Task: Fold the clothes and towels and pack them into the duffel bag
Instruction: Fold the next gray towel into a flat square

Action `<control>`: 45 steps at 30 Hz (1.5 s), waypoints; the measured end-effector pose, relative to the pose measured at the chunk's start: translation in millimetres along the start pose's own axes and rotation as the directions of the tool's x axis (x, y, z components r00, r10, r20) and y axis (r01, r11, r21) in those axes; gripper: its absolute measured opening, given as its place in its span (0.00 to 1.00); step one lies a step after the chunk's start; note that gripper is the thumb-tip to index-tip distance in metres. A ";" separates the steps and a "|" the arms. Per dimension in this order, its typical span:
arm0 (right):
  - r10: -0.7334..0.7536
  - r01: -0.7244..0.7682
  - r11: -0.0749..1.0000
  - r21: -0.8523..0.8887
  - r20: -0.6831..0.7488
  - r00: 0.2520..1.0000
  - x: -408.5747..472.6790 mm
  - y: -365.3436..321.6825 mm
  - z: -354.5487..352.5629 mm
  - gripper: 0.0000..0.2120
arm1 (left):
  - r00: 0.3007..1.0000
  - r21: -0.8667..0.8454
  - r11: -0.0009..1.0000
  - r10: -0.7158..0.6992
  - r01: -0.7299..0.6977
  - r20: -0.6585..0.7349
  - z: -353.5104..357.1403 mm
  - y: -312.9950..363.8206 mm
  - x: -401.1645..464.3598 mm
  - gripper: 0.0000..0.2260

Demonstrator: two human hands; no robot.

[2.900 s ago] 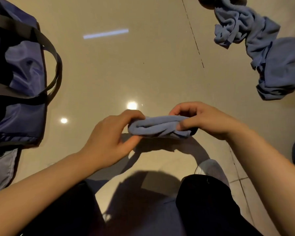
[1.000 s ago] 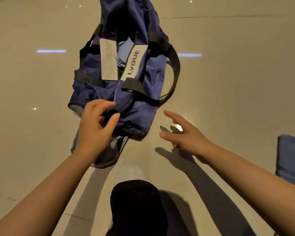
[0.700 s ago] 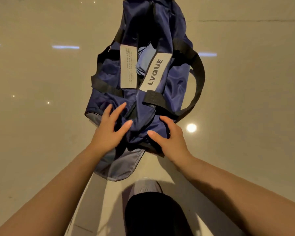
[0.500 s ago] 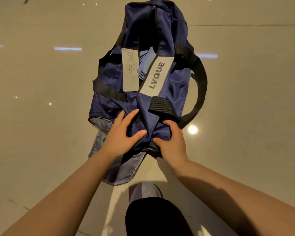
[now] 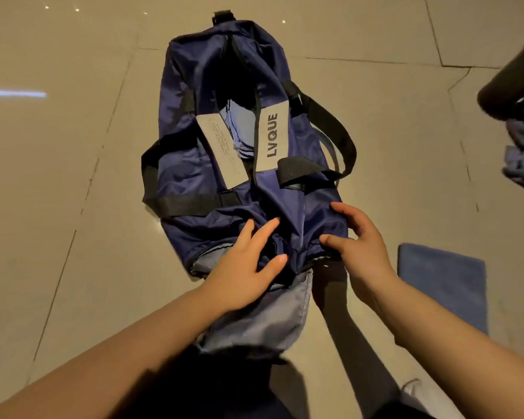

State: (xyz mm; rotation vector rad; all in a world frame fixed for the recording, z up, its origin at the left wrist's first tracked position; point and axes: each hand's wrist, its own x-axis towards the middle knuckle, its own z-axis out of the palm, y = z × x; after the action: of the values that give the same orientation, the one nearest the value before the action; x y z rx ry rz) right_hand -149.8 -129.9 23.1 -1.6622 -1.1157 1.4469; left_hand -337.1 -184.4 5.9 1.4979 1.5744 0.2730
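On the tiled floor, both hands' spread grips, left hand (image 5: 245,267) and right hand (image 5: 356,246), press the crumpled, unzipped navy duffel bag (image 5: 233,71).

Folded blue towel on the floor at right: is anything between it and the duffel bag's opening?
Only the right hand lies on that path, resting on the navy nylon duffel bag's near end. The folded blue towel lies flat and uncovered, and the bag's opening gapes between the grey labels, blue cloth already inside.
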 end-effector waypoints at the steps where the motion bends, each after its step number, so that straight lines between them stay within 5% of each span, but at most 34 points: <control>1: 0.030 -0.030 0.999 0.014 -0.012 0.999 -9.2 4.9 -13.2 0.25 | 0.999 0.028 1.000 0.005 -0.007 0.038 11.1 6.3 -3.7 0.29; 9: 0.330 -0.322 0.941 0.108 -0.065 0.942 -110.2 66.7 -89.5 0.23 | 0.974 0.034 0.995 0.083 -0.092 0.213 73.9 24.9 -85.9 0.39; 13: 0.404 -0.392 0.909 0.139 -0.075 0.912 -129.3 76.1 -105.9 0.15 | 0.935 0.144 0.972 0.221 -0.187 -0.277 46.7 37.1 -66.7 0.24; 16: 0.169 -0.196 0.978 -0.076 -0.270 0.948 -125.3 64.8 -106.5 0.10 | 0.845 0.198 0.964 0.254 -0.180 -0.470 21.1 47.1 -22.8 0.20; 19: -0.220 0.110 0.906 -0.408 -0.233 0.947 -103.6 33.7 -99.8 0.14 | 0.887 0.184 0.980 0.150 -0.075 -0.438 6.8 54.5 20.3 0.22; 21: -0.236 0.169 0.844 -0.510 -0.068 0.969 -77.2 17.1 -87.4 0.20 | 0.910 0.143 0.990 0.067 -0.009 -0.409 2.7 58.2 39.5 0.26; 25: -0.039 0.140 0.777 -0.613 0.176 0.984 -38.0 -0.4 -52.1 0.36 | 0.877 0.053 0.998 0.002 0.026 -0.480 3.1 68.0 47.8 0.37; 31: -0.217 0.275 0.796 -0.540 0.170 0.961 -31.2 -38.7 -58.0 0.39 | 0.657 0.058 0.996 0.092 -0.072 -0.748 -76.4 59.4 30.0 0.33; 35: -0.196 0.288 0.790 -0.541 0.222 0.955 -10.1 -64.5 -56.2 0.41 | 0.787 0.260 0.964 0.119 0.053 -0.605 -119.1 46.7 41.7 0.38; 39: -0.142 0.218 0.785 -0.579 0.174 0.974 16.3 -64.2 -52.8 0.40 | 0.884 0.521 0.853 0.221 0.030 -0.413 -159.4 26.6 50.9 0.38; 42: -0.150 0.221 0.773 -0.594 0.167 0.974 25.7 -59.0 -50.9 0.41 | 0.908 0.615 0.788 0.242 0.021 -0.342 -169.3 14.1 51.1 0.42; 45: -0.171 0.254 0.769 -0.587 0.195 0.966 25.9 -53.7 -46.6 0.42 | 0.880 0.539 0.839 0.203 0.069 -0.429 -161.8 7.2 47.8 0.42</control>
State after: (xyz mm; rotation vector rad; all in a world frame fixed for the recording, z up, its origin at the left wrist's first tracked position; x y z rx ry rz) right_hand -112.8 -81.4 68.0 -1.7831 -1.9384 1.1161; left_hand -441.1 -73.5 79.4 2.0429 2.1136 0.2576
